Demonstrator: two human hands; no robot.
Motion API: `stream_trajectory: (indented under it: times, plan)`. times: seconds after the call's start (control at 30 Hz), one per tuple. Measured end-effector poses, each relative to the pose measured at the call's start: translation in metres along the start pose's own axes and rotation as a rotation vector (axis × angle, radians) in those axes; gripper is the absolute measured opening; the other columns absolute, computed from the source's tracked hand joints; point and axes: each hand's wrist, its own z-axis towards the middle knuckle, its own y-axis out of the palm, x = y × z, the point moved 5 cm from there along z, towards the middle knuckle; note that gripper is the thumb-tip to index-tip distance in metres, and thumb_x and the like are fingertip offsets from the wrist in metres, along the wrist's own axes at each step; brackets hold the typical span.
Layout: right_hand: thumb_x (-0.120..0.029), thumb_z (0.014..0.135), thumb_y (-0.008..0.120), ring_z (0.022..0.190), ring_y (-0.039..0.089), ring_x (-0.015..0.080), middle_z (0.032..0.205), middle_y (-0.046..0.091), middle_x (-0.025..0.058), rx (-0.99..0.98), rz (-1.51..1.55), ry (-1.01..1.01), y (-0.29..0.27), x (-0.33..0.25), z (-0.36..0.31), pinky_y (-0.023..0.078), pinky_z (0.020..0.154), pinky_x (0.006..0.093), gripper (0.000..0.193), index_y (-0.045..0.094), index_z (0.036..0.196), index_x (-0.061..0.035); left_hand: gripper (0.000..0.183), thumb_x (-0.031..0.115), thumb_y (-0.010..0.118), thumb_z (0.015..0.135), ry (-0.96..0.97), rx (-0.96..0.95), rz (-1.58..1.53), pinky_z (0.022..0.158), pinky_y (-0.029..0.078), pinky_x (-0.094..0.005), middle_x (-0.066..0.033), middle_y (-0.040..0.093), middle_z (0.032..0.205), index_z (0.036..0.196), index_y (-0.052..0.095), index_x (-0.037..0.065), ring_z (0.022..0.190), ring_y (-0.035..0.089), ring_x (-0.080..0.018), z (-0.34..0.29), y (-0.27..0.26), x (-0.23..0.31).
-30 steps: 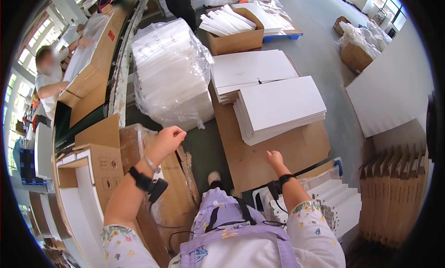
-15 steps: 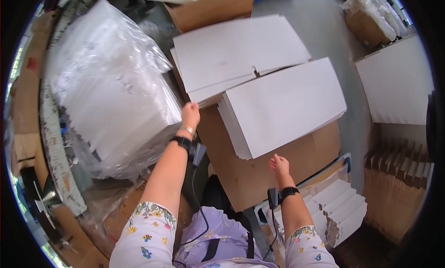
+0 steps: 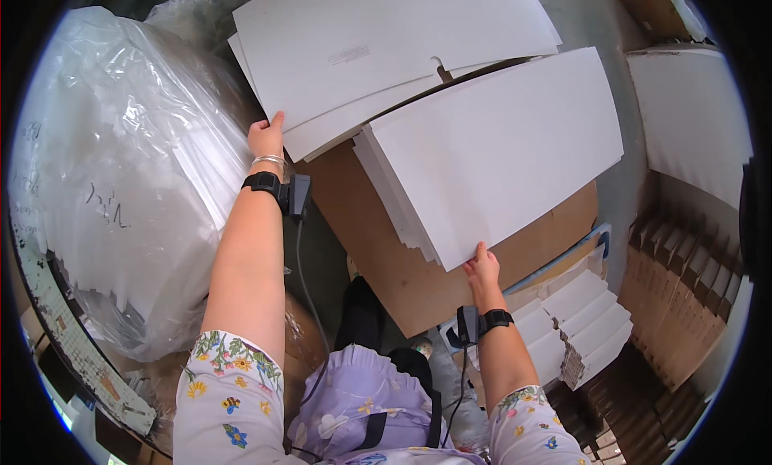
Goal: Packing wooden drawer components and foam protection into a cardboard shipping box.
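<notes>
Two stacks of large white cardboard sheets lie side by side on a brown cardboard base (image 3: 354, 216). My left hand (image 3: 268, 135) is closed at the left corner of the far stack (image 3: 386, 30), its thumb over the edge of a sheet. At the front edge of the near stack (image 3: 498, 143), my right hand (image 3: 482, 270) is closed on the edge of a sheet, one finger on top; its other fingertips are partly hidden. The near stack's left side shows several slightly uneven layers. A dark notch shows between the stacks.
A large plastic-wrapped white bundle (image 3: 121, 159) stands at the left. Folded white cardboard pieces (image 3: 579, 328) lie near a blue cart rail (image 3: 555, 264) at the right. Beyond them are upright brown cardboard pieces (image 3: 675, 296) and a white panel (image 3: 691, 119).
The view has shifted closer to the stacks. My left hand has moved onto the far stack's edge, and my right hand has reached the near stack's front edge.
</notes>
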Motion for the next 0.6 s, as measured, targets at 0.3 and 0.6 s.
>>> stream_trajectory:
  times: [0.3,0.6]
  plan:
    - [-0.029,0.075,0.062,0.061,0.045,0.0147,0.07,0.044,0.0025,-0.035,-0.147,0.017,-0.019,-0.006,0.011,0.045,0.057,0.0322,0.032,0.043,0.083,-0.0051,0.049,0.037,0.07,0.06,-0.022,-0.193,0.424,0.071,0.044,-0.0343,-0.0195,0.059,0.083,0.082,0.056,-0.005,0.079,0.057,-0.0294,-0.01,0.013,0.012]
    - [-0.028,0.08,0.057,0.052,0.042,0.0099,0.06,0.042,-0.0023,0.006,-0.155,0.004,-0.04,-0.009,0.008,0.043,0.051,0.024,0.023,0.047,0.077,-0.0074,0.043,0.032,0.067,0.067,0.094,0.201,0.143,0.067,0.045,-0.0332,-0.0133,0.058,0.078,0.086,0.052,-0.003,0.074,0.056,-0.0242,-0.021,-0.012,0.056]
